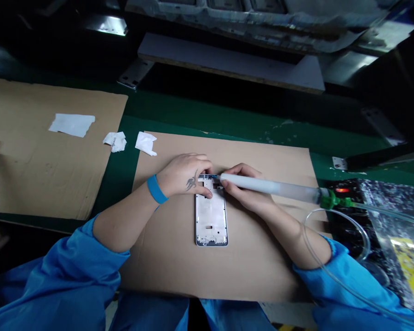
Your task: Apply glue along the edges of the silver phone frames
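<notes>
A white phone frame (211, 219) lies flat on a brown cardboard sheet (179, 257) in front of me. My left hand (184, 174) rests over its top left corner, fingers curled down onto the frame and holding it in place. My right hand (244, 191) is closed round a long translucent glue syringe (272, 187). The syringe's blue tip touches the frame's top edge. At the syringe's rear sits a green fitting (331, 200), from which a clear hose (334, 262) loops away. A blue wristband (156, 189) is on my left wrist.
A second cardboard sheet (31, 151) lies to the left, with a white paper piece (72, 124) on it. Two crumpled white wipes (115, 141) lie on the green belt (207, 115). A dark device with a red light (342, 190) and a shiny bag (396, 230) sit at the right.
</notes>
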The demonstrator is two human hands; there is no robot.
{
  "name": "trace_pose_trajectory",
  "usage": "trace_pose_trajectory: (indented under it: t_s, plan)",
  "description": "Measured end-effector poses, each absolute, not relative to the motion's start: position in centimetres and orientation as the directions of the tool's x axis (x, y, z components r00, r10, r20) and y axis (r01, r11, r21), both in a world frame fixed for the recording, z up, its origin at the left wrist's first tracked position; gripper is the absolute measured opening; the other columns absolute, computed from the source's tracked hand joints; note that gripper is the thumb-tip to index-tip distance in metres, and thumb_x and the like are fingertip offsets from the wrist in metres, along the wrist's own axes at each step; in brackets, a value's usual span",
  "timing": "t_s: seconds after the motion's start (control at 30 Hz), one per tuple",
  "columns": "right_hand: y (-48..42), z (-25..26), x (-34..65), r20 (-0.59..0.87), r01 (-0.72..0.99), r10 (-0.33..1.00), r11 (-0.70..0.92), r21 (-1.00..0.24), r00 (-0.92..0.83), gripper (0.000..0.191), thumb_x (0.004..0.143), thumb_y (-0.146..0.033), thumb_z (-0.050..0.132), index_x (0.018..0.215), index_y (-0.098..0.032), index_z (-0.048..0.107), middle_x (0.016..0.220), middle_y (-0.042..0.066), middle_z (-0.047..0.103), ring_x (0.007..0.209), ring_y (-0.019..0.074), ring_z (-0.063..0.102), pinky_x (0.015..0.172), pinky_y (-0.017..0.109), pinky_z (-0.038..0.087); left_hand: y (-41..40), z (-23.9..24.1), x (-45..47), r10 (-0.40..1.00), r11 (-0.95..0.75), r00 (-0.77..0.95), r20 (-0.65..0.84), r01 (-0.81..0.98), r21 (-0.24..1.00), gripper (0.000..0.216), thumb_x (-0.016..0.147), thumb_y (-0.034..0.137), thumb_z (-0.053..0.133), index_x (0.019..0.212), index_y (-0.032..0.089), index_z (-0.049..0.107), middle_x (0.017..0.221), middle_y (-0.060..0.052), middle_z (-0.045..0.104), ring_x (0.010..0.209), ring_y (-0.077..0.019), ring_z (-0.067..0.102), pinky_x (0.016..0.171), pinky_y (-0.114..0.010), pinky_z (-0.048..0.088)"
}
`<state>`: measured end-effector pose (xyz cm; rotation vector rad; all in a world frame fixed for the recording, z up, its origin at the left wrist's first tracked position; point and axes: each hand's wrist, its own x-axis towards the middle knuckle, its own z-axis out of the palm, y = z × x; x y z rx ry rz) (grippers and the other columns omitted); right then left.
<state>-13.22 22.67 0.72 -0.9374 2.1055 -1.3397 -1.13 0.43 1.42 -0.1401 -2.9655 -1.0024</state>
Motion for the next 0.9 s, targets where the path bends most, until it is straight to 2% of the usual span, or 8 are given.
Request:
trace_pose_trajectory:
  t_s: [0.13,0.33,0.6,0.9]
  plan:
    - [22.66,0.72,-13.18,-0.027,-0.292,-0.755,0.286,-0.913,-0.656,0.031,0.081,-0.05,0.086,0.09,-0.025,0.07,0.08,0.007,0.078,0.065,0.0214,0.068,0.061,0.034,0.052,0.43,1.54,-1.17,0.077,0.797,-0.997,0.02,0.074,0.6,0.062,0.072,0.063,0.107,0.101,0.02,0.073,0.101,-0.003,0.074,0.087,-0.0221,0.065,0.079,-0.034,0.042]
    - [22.81,0.67,-13.14,-0.004,-0.319,-0.77,0.268,-0.909,-0.638,0.028,0.084,-0.048,0.087,0.093,-0.026,0.072,0.082,0.007,0.079,0.068,0.0228,0.07,0.062,0.035,0.054,0.35,1.48,-1.12,0.095,0.793,-0.995,0.037,0.098,0.601,0.058,0.079,0.067,0.1,0.101,0.021,0.072,0.1,-0.004,0.074,0.087,-0.0224,0.065,0.081,-0.035,0.042]
    - [22.82,0.31,-13.09,0.014,-0.336,-0.789,0.246,-0.909,-0.614,0.028,0.086,-0.048,0.089,0.097,-0.027,0.074,0.086,0.006,0.082,0.071,0.0231,0.073,0.064,0.036,0.057,0.49,1.68,-1.23,0.09,0.791,-0.996,0.025,0.087,0.606,0.057,0.078,0.066,0.101,0.101,0.022,0.074,0.097,-0.003,0.073,0.087,-0.0231,0.065,0.08,-0.035,0.042]
    - [22.84,0.54,-13.23,0.027,-0.345,-0.779,0.246,-0.906,-0.627,0.026,0.085,-0.046,0.086,0.091,-0.027,0.07,0.08,0.005,0.078,0.066,0.0223,0.07,0.06,0.035,0.053,0.37,1.58,-1.24,0.087,0.782,-0.996,0.018,0.08,0.618,0.058,0.076,0.066,0.102,0.101,0.021,0.074,0.1,-0.003,0.073,0.09,-0.0231,0.066,0.08,-0.035,0.041]
